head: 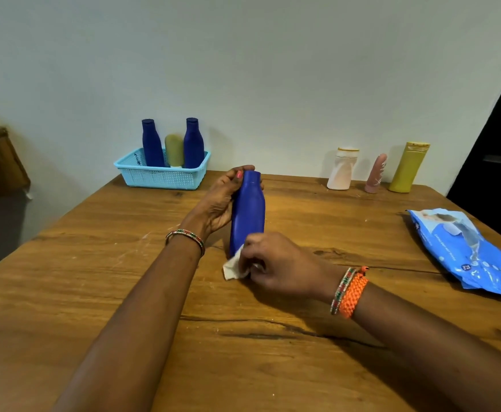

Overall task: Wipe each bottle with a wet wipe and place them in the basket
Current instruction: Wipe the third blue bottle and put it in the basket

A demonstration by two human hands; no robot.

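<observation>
— Bottle point(247, 209), blue, item in hand: left hand point(218, 203) curls round its upper half, thumb near the cap. It stands about upright over mid-table point(94, 278). Right hand point(273, 266) pinches a white wipe point(233, 267) against the base.

— Best handling?

— By my judgement: hold the neck firm, turn the bottle, draw the wipe up in bands so no side is skipped. The base sits low by the wood; lifting it a little would let the wipe get under.

— Containers?

— Basket point(160, 175), pale blue, at the far left by the wall. Contents: two dark blue bottles upright, one yellowish bottle point(174, 150) between them.

— Outside it?

— Three along the far right edge, apart from one another: white bottle point(342, 171), pink bottle point(375, 173), yellow bottle point(408, 168). Wipes pack point(466, 251), blue, lies flat at the right; whether its flap is open, I cannot tell.
</observation>
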